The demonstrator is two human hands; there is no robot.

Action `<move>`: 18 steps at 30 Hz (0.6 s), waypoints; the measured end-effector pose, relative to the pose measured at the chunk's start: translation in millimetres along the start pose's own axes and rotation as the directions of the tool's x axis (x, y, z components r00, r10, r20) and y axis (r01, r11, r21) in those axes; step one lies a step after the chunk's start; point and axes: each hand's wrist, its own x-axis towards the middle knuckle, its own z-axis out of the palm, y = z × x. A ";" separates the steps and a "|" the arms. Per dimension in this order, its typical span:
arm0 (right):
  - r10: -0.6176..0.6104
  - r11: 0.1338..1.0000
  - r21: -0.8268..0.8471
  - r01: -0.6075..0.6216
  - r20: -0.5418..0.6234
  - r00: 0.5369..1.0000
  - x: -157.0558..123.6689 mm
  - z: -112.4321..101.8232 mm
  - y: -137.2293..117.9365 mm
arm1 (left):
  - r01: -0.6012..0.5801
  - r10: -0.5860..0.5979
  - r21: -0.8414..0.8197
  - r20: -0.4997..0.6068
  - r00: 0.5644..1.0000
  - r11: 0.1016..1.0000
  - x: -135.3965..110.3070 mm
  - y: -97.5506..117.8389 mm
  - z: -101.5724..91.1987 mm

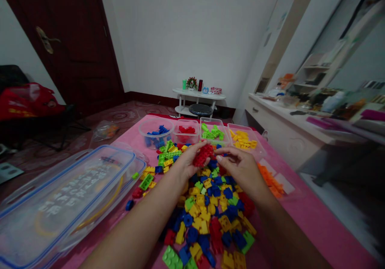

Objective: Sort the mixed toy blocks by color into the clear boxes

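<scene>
Both my hands are raised over a pile of mixed plastic bricks (207,217) in red, blue, yellow and green on a pink cloth (303,217). My left hand (188,162) cups a clump of red bricks (203,154). My right hand (240,166) pinches the right side of the same clump with thumb and forefinger. Behind the hands stand clear tubs: a round one of blue bricks (156,134), one of red bricks (186,130), one of green bricks (213,132) and one of yellow bricks (243,139).
A large clear lidded box with blue trim (63,196) lies at the left. An orange-brick tray (272,178) sits at the right. Beyond are a white side table (198,96), a dark door (69,40) and a white dresser (285,128).
</scene>
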 end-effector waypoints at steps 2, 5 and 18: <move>-0.054 0.993 -0.102 0.060 0.064 0.996 -6.9 11.0 -8.0 | -0.047 0.047 -0.048 -0.013 0.999 0.998 -1.6 13.9 -3.3; -0.213 0.939 -0.202 0.280 0.300 0.930 -25.9 34.6 -21.2 | -0.138 0.134 -0.115 -0.047 0.990 0.984 -7.1 39.1 -11.2; -0.282 0.630 -0.285 0.723 0.783 0.555 -85.4 126.2 -5.7 | -0.273 0.271 -0.253 -0.043 0.962 0.928 -24.0 85.4 -35.6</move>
